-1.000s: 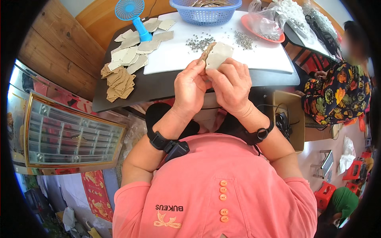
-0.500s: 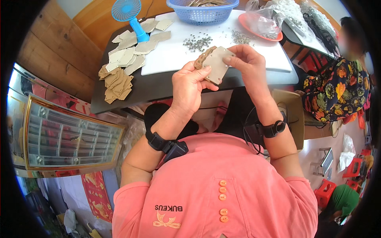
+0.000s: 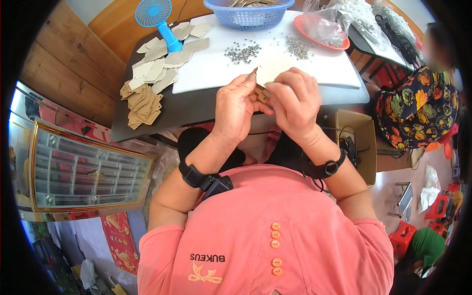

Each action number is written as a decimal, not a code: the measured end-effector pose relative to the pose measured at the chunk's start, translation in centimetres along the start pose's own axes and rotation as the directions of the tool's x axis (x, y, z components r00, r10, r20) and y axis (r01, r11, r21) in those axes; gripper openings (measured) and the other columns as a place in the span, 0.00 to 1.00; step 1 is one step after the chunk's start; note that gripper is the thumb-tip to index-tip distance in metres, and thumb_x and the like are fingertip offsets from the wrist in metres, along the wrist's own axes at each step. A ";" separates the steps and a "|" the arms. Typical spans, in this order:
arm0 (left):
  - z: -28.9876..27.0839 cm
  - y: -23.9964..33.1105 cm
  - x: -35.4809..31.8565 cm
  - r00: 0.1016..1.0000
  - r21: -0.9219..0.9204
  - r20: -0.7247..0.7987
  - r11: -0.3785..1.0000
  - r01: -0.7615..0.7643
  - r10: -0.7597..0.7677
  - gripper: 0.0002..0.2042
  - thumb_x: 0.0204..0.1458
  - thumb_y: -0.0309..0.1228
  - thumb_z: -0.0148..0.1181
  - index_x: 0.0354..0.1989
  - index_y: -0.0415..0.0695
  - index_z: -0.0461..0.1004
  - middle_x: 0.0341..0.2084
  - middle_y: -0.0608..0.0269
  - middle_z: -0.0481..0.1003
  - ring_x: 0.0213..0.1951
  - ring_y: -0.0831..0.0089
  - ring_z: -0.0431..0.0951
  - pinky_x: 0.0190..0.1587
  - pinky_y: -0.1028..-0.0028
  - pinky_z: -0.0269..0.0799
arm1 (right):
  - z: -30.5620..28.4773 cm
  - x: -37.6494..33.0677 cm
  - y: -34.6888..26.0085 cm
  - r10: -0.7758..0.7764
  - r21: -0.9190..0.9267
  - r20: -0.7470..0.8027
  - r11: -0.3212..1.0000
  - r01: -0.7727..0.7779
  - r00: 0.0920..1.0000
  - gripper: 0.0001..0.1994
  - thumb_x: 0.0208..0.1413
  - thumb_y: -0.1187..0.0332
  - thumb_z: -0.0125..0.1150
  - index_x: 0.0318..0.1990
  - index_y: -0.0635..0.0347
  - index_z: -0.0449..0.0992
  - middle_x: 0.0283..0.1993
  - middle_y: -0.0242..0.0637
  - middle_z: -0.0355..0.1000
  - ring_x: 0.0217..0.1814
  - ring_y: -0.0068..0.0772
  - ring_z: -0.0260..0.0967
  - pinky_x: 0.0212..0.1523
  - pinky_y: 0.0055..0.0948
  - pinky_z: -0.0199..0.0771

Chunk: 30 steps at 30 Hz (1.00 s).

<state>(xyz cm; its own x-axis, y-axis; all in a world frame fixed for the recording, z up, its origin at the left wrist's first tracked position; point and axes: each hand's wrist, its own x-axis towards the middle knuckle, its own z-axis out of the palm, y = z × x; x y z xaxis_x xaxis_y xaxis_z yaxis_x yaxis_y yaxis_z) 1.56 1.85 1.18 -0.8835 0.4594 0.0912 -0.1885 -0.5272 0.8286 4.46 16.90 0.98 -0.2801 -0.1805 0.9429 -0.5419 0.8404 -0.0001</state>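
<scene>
Now both hands are up close together, just in front of the table's near edge. The left hand (image 3: 236, 110) has its fingers bent in, with the thumb and first finger pinched on the left end of a small stack of cardboard tags (image 3: 270, 78). The right hand (image 3: 295, 101) has its fingers closed around the right side and bottom of the same stack. So the tags sit right between the two sets of fingertips, touching both. The pale top tag sticks up past the fingers, and its long side runs from lower left to upper right, tilted away from the person. Some brown tags peek out just under the thumbs. Both hands are about equally near the stack, since both hold it.

Past the fingertips, on the white board (image 3: 211, 73), lie two little heaps of metal rivets (image 3: 242, 51), not touching the hands. Far to the left of the fingers is a pile of brown tags (image 3: 140, 105) and a row of pale ones. A blue fan (image 3: 158, 17) and a blue basket (image 3: 248, 14) stand well beyond the fingers.
</scene>
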 end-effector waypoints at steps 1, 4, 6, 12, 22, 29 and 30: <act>-0.3 -0.2 0.0 1.000 -0.028 -0.023 1.000 0.013 -0.014 0.17 0.67 0.35 0.46 0.51 0.32 0.71 0.35 0.53 0.77 0.32 0.68 0.80 0.31 0.71 0.78 | 0.1 -0.2 -0.2 0.002 0.002 0.001 1.000 -0.002 1.000 0.10 0.38 0.70 0.63 0.33 0.53 0.76 0.34 0.32 0.68 0.39 0.37 0.69 0.36 0.35 0.62; -0.2 0.1 -0.5 0.997 -0.112 -0.069 0.993 0.033 -0.041 0.16 0.66 0.34 0.46 0.51 0.33 0.71 0.35 0.54 0.77 0.32 0.69 0.80 0.31 0.72 0.78 | 0.4 -0.7 -0.5 0.002 -0.024 0.037 1.000 -0.001 0.999 0.10 0.39 0.68 0.63 0.33 0.53 0.75 0.34 0.31 0.67 0.39 0.37 0.68 0.35 0.35 0.61; 0.1 0.4 -0.6 0.995 -0.168 -0.089 0.985 0.039 -0.055 0.15 0.66 0.32 0.47 0.51 0.33 0.71 0.36 0.54 0.77 0.33 0.69 0.80 0.31 0.73 0.78 | 0.4 -0.8 -0.4 0.020 -0.022 0.108 1.000 -0.018 0.994 0.09 0.40 0.69 0.64 0.32 0.53 0.75 0.35 0.31 0.68 0.41 0.38 0.68 0.36 0.35 0.62; -0.3 0.9 -0.8 0.986 0.175 -0.151 0.984 -0.042 0.069 0.11 0.60 0.24 0.54 0.48 0.31 0.73 0.34 0.52 0.78 0.26 0.68 0.80 0.25 0.77 0.77 | -0.5 0.4 0.8 0.347 0.208 0.006 0.917 -0.341 0.938 0.08 0.47 0.72 0.66 0.36 0.58 0.77 0.32 0.37 0.69 0.35 0.43 0.69 0.36 0.37 0.67; -0.7 0.7 -1.1 0.991 0.192 -0.132 0.981 0.020 0.006 0.11 0.59 0.24 0.56 0.47 0.31 0.73 0.33 0.52 0.78 0.23 0.69 0.79 0.22 0.77 0.72 | -1.4 1.7 3.0 0.660 0.505 0.628 0.057 -0.861 0.412 0.04 0.54 0.75 0.64 0.36 0.63 0.78 0.28 0.30 0.75 0.26 0.18 0.68 0.29 0.17 0.64; -1.5 1.0 -1.1 0.996 0.204 -0.084 0.979 0.023 -0.006 0.13 0.62 0.28 0.53 0.50 0.32 0.71 0.37 0.51 0.78 0.26 0.68 0.78 0.24 0.76 0.70 | -1.4 0.8 3.3 0.656 0.519 0.664 -0.059 -0.853 0.359 0.04 0.55 0.73 0.64 0.36 0.63 0.79 0.26 0.30 0.75 0.22 0.17 0.68 0.27 0.16 0.62; -1.4 1.1 -1.2 0.996 0.207 -0.085 0.978 0.024 -0.006 0.13 0.62 0.28 0.53 0.50 0.32 0.71 0.37 0.51 0.78 0.26 0.68 0.78 0.24 0.76 0.70 | -1.5 0.7 3.9 0.689 0.559 0.617 -0.044 -0.828 0.380 0.04 0.55 0.73 0.63 0.36 0.63 0.79 0.26 0.30 0.75 0.22 0.18 0.68 0.27 0.16 0.62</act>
<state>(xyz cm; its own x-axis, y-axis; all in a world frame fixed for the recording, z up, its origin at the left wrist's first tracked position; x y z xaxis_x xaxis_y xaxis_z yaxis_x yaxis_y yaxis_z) 1.76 -0.28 1.17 -0.9155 0.4003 0.0389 -0.1165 -0.3567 0.9269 3.34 20.79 2.14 -0.9687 0.1957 0.1525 -0.1872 -0.1729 -0.9670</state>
